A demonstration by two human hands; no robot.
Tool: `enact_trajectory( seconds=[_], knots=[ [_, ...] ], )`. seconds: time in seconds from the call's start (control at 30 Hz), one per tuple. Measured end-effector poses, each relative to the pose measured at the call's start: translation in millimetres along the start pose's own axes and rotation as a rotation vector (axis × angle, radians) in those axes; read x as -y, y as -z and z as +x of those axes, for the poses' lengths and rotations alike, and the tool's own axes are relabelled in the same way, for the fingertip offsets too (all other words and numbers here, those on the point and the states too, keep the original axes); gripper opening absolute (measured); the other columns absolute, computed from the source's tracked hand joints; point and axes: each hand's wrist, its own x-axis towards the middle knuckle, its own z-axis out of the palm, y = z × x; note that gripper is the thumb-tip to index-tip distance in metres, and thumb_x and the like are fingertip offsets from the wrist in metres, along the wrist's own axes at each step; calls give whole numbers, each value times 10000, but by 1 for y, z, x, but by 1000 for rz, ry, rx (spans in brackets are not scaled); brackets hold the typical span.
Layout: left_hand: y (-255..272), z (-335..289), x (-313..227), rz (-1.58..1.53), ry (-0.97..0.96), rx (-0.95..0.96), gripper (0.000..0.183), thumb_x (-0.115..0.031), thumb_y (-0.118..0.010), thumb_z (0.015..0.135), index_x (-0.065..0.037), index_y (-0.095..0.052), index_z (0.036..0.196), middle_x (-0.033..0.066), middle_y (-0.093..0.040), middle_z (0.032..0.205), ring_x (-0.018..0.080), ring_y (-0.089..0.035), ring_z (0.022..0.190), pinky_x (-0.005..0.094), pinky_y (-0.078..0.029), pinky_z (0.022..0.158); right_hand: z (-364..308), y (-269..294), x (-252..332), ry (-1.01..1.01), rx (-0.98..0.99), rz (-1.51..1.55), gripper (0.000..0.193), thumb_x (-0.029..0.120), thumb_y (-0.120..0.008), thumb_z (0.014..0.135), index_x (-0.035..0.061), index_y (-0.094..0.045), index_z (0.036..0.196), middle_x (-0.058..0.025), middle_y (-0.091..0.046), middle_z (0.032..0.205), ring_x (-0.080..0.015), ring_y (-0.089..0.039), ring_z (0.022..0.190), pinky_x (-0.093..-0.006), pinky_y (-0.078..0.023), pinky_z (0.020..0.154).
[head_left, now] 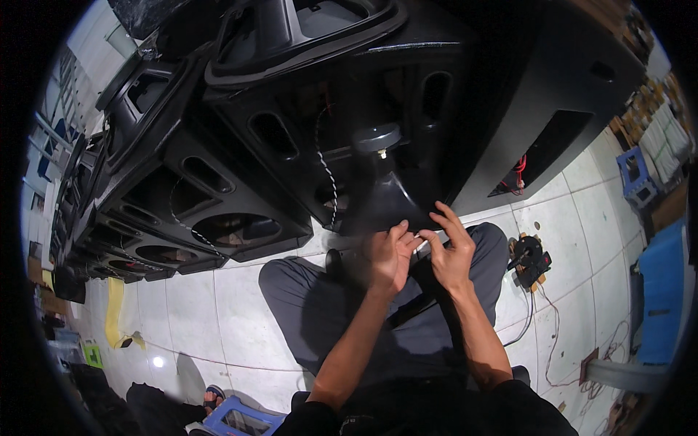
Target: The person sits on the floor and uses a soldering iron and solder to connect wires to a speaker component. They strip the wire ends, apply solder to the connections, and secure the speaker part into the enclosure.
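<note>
A black horn (392, 198) with a round grey driver (378, 138) on its far end stands in front of me, against a black speaker cabinet (349, 80). Both my hands are at the horn's near edge, above my lap. My left hand (389, 259), partly smeared by motion, has its fingers bent and meeting the right fingertips. My right hand (452, 256) pinches with thumb and fingers, one finger raised beside the horn. A small whitish thing (420, 243) shows between the fingertips, too small to name. A twisted black-and-white wire (329, 171) hangs from the cabinet left of the horn.
More black speaker cabinets (211, 189) with cut-outs run away to the left. A large dark cabinet (542, 109) with red wires (520, 171) stands right. On the tiled floor lie a black-and-orange tool (531, 260) and cables. A blue stool (243, 418) and a person's sandalled foot (213, 398) are lower left.
</note>
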Motion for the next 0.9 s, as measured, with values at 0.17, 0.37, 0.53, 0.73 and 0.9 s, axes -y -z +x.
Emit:
enact_trajectory(
  seconds=[0.17,0.37,0.53,0.73,0.9],
  knots=[
    [-4,4,-1,-27,52,89,64,-83,-607,995,-33,-645,987,42,-671,986,169,-675,954,393,-566,944,15,10,6,99,-47,-40,238,20,-793,801,-51,-701,1009,-214,-695,1187,-349,-701,1054,-382,-552,883],
    [-58,-1,-15,107,4,161,198,-169,-595,1030,3,-639,1119,111,-678,1105,214,-670,1073,428,-533,1036,53,23,20,189,-131,-61,268,-69,-740,773,-49,-685,1034,-186,-707,1055,-290,-692,900,-361,-544,794],
    [-56,14,11,10,89,79,251,-168,-631,1012,49,-615,1137,148,-659,1147,279,-644,1168,447,-507,1068,74,40,5,-45,61,157,299,18,-687,902,-17,-658,1197,-136,-662,1275,-217,-652,1051,-325,-522,883],
    [-17,15,23,56,112,102,229,-171,-656,1000,40,-642,1088,139,-680,1076,269,-667,1116,427,-523,1026,42,40,-10,-261,223,228,334,82,-679,925,-23,-654,1241,-162,-608,1390,-275,-569,1297,-354,-437,1074],
    [-6,14,14,251,128,55,256,-186,-670,991,38,-639,1111,154,-677,1127,259,-682,1063,400,-551,972,30,29,-20,-181,172,190,384,71,-658,950,-6,-612,1323,-143,-591,1409,-211,-567,1257,-317,-470,995]
  ],
)
